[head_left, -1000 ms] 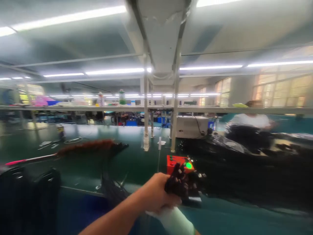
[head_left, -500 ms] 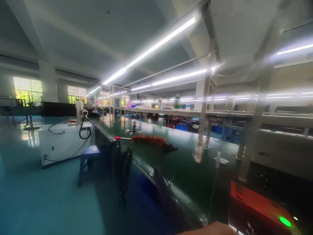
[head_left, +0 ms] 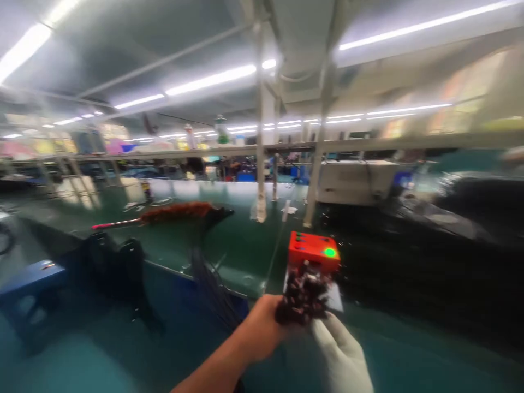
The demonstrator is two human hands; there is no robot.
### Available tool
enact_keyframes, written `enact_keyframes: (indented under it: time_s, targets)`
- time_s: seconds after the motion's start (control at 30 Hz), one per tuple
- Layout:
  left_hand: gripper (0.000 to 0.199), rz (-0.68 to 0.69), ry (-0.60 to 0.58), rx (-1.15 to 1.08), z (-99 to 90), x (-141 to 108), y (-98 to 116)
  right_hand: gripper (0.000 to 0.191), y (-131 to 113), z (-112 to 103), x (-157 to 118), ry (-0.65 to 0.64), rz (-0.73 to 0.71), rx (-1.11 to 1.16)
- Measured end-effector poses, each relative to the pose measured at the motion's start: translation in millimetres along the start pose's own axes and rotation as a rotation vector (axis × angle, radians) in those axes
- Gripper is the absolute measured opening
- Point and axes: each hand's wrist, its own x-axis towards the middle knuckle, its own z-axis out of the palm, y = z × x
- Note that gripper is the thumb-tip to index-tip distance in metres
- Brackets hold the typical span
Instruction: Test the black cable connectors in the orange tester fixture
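In front of the red box stands a clump of dark, knobby ends, a dark bundle (head_left: 303, 295) whose kind is too blurred to make out. My bare left hand (head_left: 266, 325) is closed around its left side. My right hand (head_left: 341, 346), in a white glove, has its fingers closed at the bundle's lower right; the fingertips are partly hidden. Just beyond the bundle, the red box (head_left: 311, 248) with a lit green light sits at the bench edge, partly covered by it. Black cables (head_left: 213, 284) hang over the bench edge to the left of my left hand.
A green-topped bench (head_left: 241, 240) runs across, with a reddish-brown duster (head_left: 176, 212) on it. White posts (head_left: 261, 164) carry a shelf (head_left: 164, 154). A blue stool (head_left: 33, 278) stands at lower left. Black material and clear plastic (head_left: 446, 215) lie at right.
The view has swung right, so the bench, duster and red box sit further left. Both hands and the dark bundle have come into view; before, only a bit of one hand showed.
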Motion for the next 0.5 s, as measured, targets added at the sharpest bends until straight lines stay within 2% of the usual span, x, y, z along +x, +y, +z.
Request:
enact_keyframes:
  time_s: [0.07, 0.2, 0.27, 0.37, 0.43, 0.5]
  targets:
    - [0.018, -0.021, -0.048, -0.012, -2.0, 1, 3, 0.03, 9, 7, 3, 0.012, 0.047, 0.211]
    - [0.013, -0.026, -0.061, -0.009, -5.2, 2, -7, 0.027, 17, 21, 0, 0.129, -0.027, 0.305]
    - [0.01, -0.008, -0.036, -0.021, -7.2, 1, -13, 0.025, 19, 28, -3, 0.156, -0.046, 0.327]
    - [0.009, 0.014, 0.069, -0.09, -12.9, 3, -15, 0.021, 21, 34, 0, 0.177, 0.042, 0.489]
    - [0.009, 0.021, 0.127, -0.139, -18.1, 3, -13, 0.02, 23, 33, 6, 0.198, 0.102, 0.569]
    - [0.011, 0.022, 0.16, -0.146, -22.8, 0, -11, 0.021, 25, 27, 12, 0.193, 0.15, 0.523]
